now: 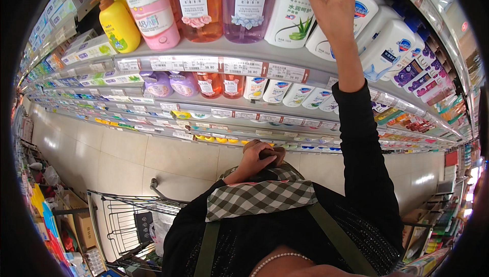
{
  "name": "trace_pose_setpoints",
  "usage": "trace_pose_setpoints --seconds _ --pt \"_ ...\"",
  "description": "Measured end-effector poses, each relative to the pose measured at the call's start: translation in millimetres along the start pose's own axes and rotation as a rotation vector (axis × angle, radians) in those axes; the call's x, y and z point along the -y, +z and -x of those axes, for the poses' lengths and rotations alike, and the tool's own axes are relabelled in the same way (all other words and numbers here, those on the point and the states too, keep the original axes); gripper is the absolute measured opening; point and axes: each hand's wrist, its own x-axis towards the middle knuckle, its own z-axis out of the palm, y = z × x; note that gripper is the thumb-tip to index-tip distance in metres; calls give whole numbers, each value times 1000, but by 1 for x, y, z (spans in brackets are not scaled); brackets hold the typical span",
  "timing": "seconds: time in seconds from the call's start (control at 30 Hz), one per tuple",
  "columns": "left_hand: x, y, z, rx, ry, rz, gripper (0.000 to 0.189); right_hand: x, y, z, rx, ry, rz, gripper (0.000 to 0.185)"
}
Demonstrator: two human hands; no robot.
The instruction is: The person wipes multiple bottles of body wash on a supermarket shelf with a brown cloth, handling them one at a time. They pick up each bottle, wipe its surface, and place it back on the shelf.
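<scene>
At the top of the view, my right hand (338, 13) reaches to the upper shelf, its thumb over the front of a white Safeguard body wash bottle (288, 17). Its other fingertips lie beyond the picture's edge, so a grip is not certain. A second white bottle (324, 44) stands partly behind the hand. To the left are a purple SLEK body wash bottle (246, 13), an orange one (200, 13) and a pink-and-white bottle (154, 21). My left hand (256, 162) is low before my waist with bent fingers, over brown shoes (277, 156); whether it holds anything is unclear.
Price labels line the upper shelf edge (244, 65). Smaller bottles (223, 86) stand on the shelf below. A wire shopping cart (126, 216) with bags is at lower left, near cardboard boxes (84, 229). More white bottles (393, 49) and Lux packs (424, 70) extend right.
</scene>
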Motion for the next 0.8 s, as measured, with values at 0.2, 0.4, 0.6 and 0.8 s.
trace_pose_setpoints --seconds 0.2,0.4,0.6,0.8 --pt "3 0 -2 -31 51 -17 25 -2 8 -6 -73 11 -30 67" --pt "6 1 -3 -14 54 -23 25 -7 19 -19 -55 93 -43 67" --pt "3 0 -3 -25 37 -28 28 -8 16 -26 -127 77 -108 60" --pt "3 -1 -2 -1 0 19 27 9 2 -15 -153 174 -292 63"
